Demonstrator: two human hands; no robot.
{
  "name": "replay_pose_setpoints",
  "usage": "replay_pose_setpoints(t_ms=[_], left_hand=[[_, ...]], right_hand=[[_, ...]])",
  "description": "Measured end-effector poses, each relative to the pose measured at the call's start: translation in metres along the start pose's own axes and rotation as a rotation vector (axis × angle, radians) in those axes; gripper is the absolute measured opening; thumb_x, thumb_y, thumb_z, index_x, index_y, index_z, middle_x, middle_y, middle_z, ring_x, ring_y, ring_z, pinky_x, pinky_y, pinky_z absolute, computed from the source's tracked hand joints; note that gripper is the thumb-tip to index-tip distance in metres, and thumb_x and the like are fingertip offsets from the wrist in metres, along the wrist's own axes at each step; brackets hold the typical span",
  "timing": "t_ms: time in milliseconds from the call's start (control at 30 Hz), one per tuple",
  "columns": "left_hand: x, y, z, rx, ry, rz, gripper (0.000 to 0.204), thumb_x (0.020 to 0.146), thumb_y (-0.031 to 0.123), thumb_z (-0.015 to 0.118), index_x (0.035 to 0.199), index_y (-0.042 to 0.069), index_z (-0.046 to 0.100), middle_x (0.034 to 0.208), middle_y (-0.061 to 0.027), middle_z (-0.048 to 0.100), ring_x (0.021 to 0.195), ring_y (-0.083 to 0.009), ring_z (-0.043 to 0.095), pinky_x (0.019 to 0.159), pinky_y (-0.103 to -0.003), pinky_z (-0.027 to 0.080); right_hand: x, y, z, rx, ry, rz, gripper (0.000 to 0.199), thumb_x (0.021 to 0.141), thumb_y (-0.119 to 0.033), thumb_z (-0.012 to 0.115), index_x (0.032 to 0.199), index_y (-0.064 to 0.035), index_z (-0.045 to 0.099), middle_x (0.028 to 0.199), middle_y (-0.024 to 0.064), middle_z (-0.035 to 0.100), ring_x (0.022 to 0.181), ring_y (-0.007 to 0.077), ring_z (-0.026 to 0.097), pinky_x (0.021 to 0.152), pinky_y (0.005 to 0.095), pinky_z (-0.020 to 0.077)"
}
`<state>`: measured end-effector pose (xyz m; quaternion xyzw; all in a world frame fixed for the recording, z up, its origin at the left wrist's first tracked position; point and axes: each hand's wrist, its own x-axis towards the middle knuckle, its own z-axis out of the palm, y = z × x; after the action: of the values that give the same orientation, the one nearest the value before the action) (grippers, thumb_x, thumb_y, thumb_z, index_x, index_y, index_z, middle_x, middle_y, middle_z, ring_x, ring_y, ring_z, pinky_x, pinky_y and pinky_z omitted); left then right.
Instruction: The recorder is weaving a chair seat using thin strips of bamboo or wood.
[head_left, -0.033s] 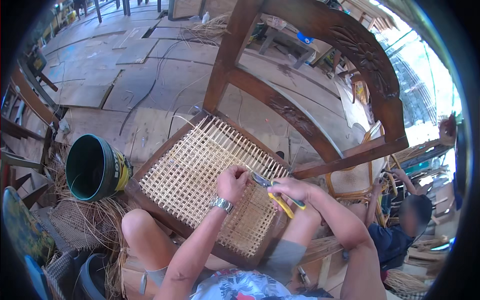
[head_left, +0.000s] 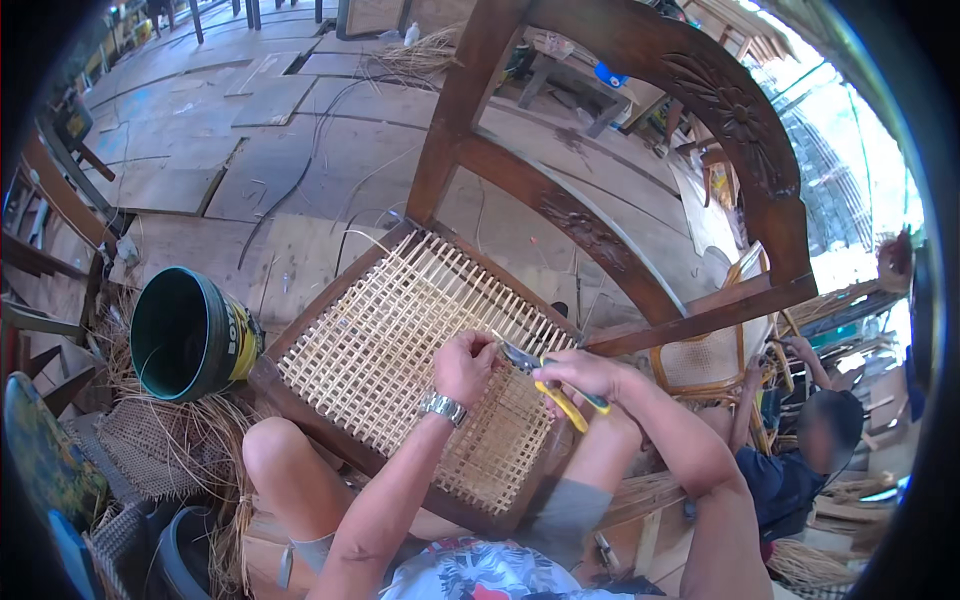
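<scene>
A dark wooden chair (head_left: 560, 215) with a carved back lies tilted across my lap. Its seat (head_left: 390, 340) is a pale open cane weave in a brown frame. My left hand (head_left: 465, 365), with a metal watch on the wrist, pinches a cane strand at the right part of the weave. My right hand (head_left: 590, 375) is just beside it, closed on yellow-handled pliers (head_left: 552, 392). The pliers' jaws point at the fingertips of my left hand. My bare knee (head_left: 275, 450) is under the seat's near edge.
A dark green bucket (head_left: 190, 335) stands at the left by a heap of loose cane strands (head_left: 170, 450). Another person (head_left: 800, 455) sits at the right, working on a second cane chair (head_left: 705, 360). Wooden planks cover the floor (head_left: 280, 130) beyond.
</scene>
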<state>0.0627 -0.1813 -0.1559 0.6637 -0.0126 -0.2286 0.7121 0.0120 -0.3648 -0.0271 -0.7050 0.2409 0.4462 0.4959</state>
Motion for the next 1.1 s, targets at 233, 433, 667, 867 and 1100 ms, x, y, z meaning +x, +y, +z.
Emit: replay_pose_setpoints(t_ms=[233, 433, 667, 867, 1100], left_hand=[[-0.001, 0.004, -0.001, -0.053, -0.009, -0.052, 0.01, 0.091, 0.005, 0.068, 0.096, -0.003, 0.069, 0.078, -0.0093, 0.073, 0.066, -0.0141, 0.072, 0.061, -0.027, 0.057], [0.0, 0.005, -0.001, -0.007, -0.045, -0.059, 0.007, 0.094, 0.003, 0.065, 0.099, -0.003, 0.065, 0.083, -0.0072, 0.072, 0.071, -0.0127, 0.07, 0.062, -0.025, 0.056], [-0.001, 0.006, -0.001, -0.044, -0.055, -0.084, 0.007, 0.094, 0.002, 0.065, 0.099, -0.003, 0.064, 0.084, -0.0078, 0.072, 0.072, -0.0131, 0.071, 0.063, -0.025, 0.057], [-0.009, 0.013, -0.009, -0.008, -0.076, -0.048, 0.005, 0.094, 0.001, 0.065, 0.096, -0.003, 0.065, 0.085, -0.0076, 0.072, 0.074, -0.0126, 0.07, 0.066, -0.025, 0.058], [-0.089, 0.116, -0.115, 0.076, 0.229, 0.414, 0.023, 0.091, -0.007, 0.061, 0.107, 0.007, 0.071, 0.098, -0.0022, 0.07, 0.085, -0.01, 0.064, 0.072, -0.023, 0.054]], right_hand=[[0.015, -0.009, -0.013, 0.047, 0.017, -0.062, 0.033, 0.094, -0.034, 0.062, 0.089, -0.0018, 0.058, 0.073, 0.0119, 0.064, 0.057, 0.019, 0.066, 0.052, 0.0317, 0.055], [0.01, -0.012, -0.012, -0.024, 0.027, -0.093, 0.033, 0.094, -0.035, 0.064, 0.09, -0.0023, 0.059, 0.072, 0.0082, 0.062, 0.059, 0.0157, 0.064, 0.054, 0.0299, 0.0541], [0.008, -0.012, -0.009, -0.145, 0.095, -0.14, 0.032, 0.093, -0.035, 0.066, 0.086, -0.0036, 0.061, 0.07, 0.0048, 0.06, 0.057, 0.0113, 0.058, 0.053, 0.0279, 0.0493], [-0.012, -0.014, -0.013, -0.336, 0.069, -0.142, 0.035, 0.093, -0.038, 0.066, 0.085, -0.004, 0.065, 0.068, 0.0034, 0.06, 0.057, 0.0109, 0.058, 0.053, 0.028, 0.0465], [-0.161, 0.162, -0.006, 0.231, 0.306, -0.368, 0.052, 0.105, -0.047, 0.044, 0.131, -0.0028, 0.054, 0.092, 0.0056, 0.065, 0.083, 0.0145, 0.063, 0.076, 0.0283, 0.0491]])
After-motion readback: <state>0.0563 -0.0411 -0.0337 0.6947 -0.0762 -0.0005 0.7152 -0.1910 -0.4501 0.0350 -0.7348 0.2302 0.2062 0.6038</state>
